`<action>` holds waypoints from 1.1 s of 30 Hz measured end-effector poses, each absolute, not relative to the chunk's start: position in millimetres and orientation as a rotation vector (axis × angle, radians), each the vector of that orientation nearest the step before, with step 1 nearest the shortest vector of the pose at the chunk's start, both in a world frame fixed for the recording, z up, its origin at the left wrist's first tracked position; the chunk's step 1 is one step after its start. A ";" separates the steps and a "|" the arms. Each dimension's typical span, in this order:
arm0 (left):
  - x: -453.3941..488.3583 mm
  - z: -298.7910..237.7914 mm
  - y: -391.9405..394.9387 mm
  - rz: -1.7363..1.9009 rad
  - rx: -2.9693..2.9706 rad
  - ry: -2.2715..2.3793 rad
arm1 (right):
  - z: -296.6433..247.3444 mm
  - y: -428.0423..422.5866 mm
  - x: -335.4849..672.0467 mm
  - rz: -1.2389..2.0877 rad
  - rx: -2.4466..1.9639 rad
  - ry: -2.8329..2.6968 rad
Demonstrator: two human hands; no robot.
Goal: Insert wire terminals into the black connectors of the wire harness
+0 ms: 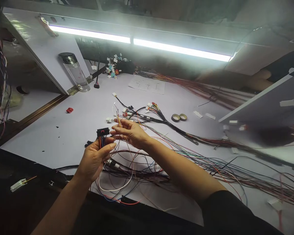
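Note:
A black multi-pin connector with colored wires running down from it is gripped in my left hand, its thumb and fingers closed around the wires just below the housing. Close to its right, my right hand has its fingers bent around several thin wires, orange and pale, whose bare ends stick up above the fingertips. Loose wires, among them a white loop, hang below both hands. Behind my right hand lies a black-sleeved wire harness with white and red connectors at its branch ends.
Two tape rolls lie right of the harness. A red connector is on the left of the white table. A glass bottle stands at the back left near a paper sheet. Long wire bundles cross the right side.

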State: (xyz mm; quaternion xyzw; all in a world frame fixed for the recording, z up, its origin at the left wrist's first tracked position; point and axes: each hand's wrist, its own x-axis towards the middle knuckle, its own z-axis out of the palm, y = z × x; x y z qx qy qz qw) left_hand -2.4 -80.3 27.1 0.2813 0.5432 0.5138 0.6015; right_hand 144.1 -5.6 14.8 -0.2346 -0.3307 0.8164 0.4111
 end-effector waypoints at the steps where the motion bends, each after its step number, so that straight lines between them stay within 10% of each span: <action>1: -3.2 27.3 -80.8 1.192 0.648 1.258 | 13.6 -5.5 145.8 2.055 -0.608 -0.878; 23: -16.2 39.4 -102.5 1.257 0.482 1.201 | 2.6 31.4 169.2 1.663 -1.176 -0.481; 33: -17.2 36.6 -108.9 1.291 0.474 1.262 | 13.9 9.1 156.9 2.014 -1.071 -0.647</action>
